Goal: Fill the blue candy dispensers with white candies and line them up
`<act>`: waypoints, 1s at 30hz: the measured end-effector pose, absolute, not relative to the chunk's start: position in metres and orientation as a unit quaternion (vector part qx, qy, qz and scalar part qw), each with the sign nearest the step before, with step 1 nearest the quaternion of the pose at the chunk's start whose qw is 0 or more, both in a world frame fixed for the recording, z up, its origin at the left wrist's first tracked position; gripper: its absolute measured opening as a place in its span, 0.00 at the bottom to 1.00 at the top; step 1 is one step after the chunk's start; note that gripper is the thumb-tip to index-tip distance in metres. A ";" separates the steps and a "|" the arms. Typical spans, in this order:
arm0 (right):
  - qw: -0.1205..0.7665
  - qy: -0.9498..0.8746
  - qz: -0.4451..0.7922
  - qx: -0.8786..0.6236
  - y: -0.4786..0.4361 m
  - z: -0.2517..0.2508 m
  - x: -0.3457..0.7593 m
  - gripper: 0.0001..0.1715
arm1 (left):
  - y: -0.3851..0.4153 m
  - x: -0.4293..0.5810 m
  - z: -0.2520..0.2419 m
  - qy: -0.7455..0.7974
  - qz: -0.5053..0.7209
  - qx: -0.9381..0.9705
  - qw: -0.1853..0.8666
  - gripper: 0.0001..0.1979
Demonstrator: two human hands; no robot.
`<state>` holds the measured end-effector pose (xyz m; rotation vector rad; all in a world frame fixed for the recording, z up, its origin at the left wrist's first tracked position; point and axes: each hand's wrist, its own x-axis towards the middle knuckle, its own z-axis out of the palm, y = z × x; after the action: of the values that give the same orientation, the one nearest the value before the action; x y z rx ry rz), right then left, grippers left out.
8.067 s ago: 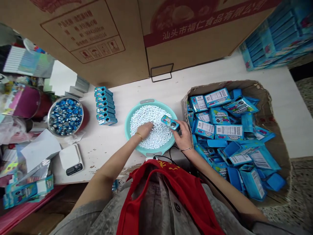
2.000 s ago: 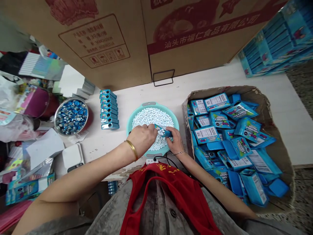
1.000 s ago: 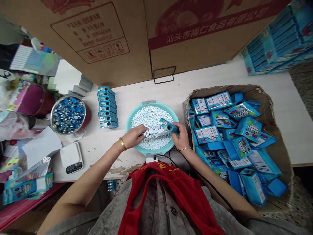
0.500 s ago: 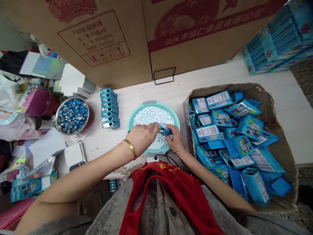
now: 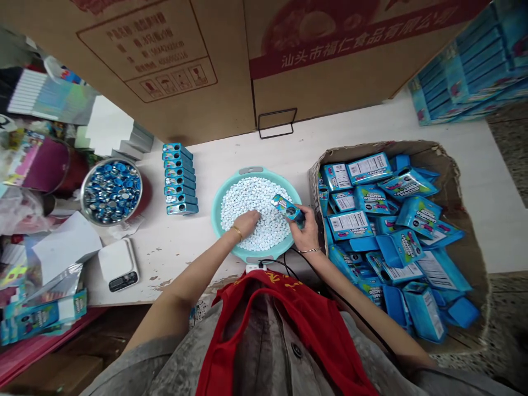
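A person's right hand [image 5: 307, 231] is clamped on a small blue rectangular candy box [image 5: 286, 207], brightly printed and held tilted above the right side of a round teal plastic basin [image 5: 251, 171]. The left hand [image 5: 247, 223] rests fingers-down in the basin's small white candy pellets [image 5: 256, 195]; whether it grips any cannot be told. A brown cardboard tray [image 5: 451, 165] of blue packets sits alongside.

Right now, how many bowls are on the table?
2. Teal bowl of white pellets, centre, left hand in it, right hand holding a small box above; metal bowl of blue pieces, far left. Clutter may hide more.
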<state>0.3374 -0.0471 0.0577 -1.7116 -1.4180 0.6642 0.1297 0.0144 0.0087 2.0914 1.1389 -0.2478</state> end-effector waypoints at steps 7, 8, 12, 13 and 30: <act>0.416 -0.530 0.271 -0.687 -0.042 0.054 0.345 0.20 | 0.009 0.118 0.022 0.388 0.000 0.797 0.463 0.16; 0.417 -0.531 0.269 -0.687 -0.042 0.054 0.346 0.20 | 0.009 0.109 0.031 0.379 0.016 0.797 0.470 0.15; 0.402 -0.557 0.263 -0.678 -0.043 0.053 0.346 0.20 | 0.014 0.079 0.083 0.358 0.059 0.818 0.447 0.12; 0.398 -0.567 0.262 -0.672 -0.043 0.053 0.345 0.21 | 0.017 0.075 0.098 0.354 0.065 0.825 0.436 0.12; 0.403 -0.648 0.274 -0.585 -0.061 0.058 0.307 0.24 | 0.012 0.128 0.248 0.364 -0.212 0.895 0.149 0.20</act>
<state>0.3068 -0.0614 0.0584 -1.4785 -1.6381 0.6935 0.1281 0.0123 0.2482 2.5727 1.0453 -0.6087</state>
